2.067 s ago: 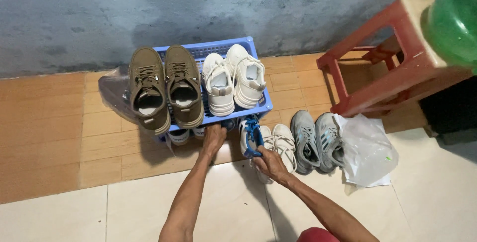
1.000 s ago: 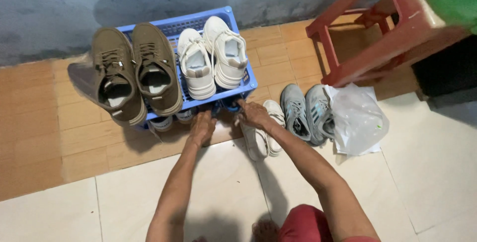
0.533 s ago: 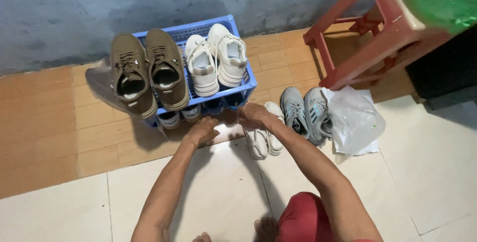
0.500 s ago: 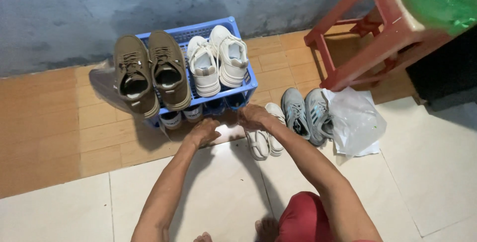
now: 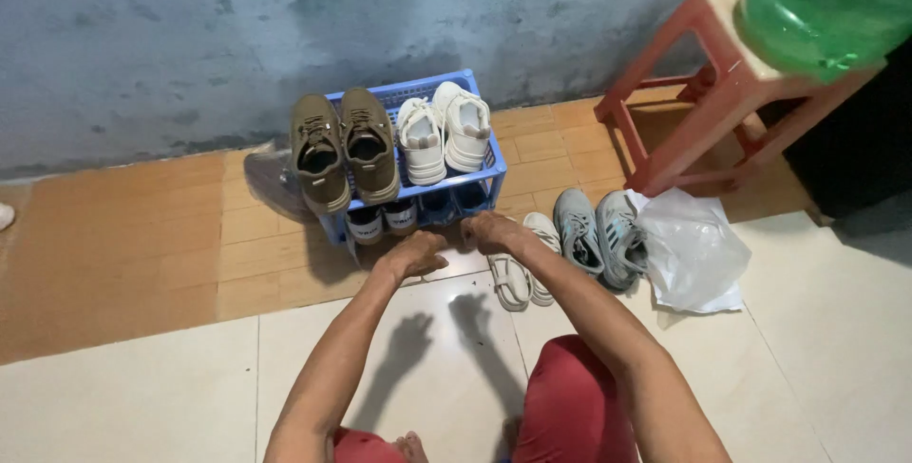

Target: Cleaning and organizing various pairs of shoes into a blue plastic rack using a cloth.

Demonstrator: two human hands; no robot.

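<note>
A small blue plastic shoe rack (image 5: 494, 176) stands against the wall. On its top shelf sit a pair of olive-brown sneakers (image 5: 344, 148) and a pair of white sneakers (image 5: 443, 133). Dark shoes (image 5: 383, 221) and blue-and-white shoes (image 5: 454, 204) show on the lower shelf. My left hand (image 5: 419, 254) hovers just in front of the lower shelf, fingers loosely apart, holding nothing. My right hand (image 5: 489, 230) hangs beside it, near the rack's front right corner and above a pair of white sandals (image 5: 523, 268), also holding nothing.
A pair of grey sneakers (image 5: 598, 235) lies right of the sandals, beside a crumpled white plastic bag (image 5: 692, 254). A red stool (image 5: 703, 112) carries a green water bottle (image 5: 822, 7). Clear plastic (image 5: 266, 167) lies left of the rack. My knees in red shorts (image 5: 570, 406) are below.
The blue-and-white shoe my right hand held went onto the lower shelf. Both hands have drawn back from the rack, and the view has pulled away from it.
</note>
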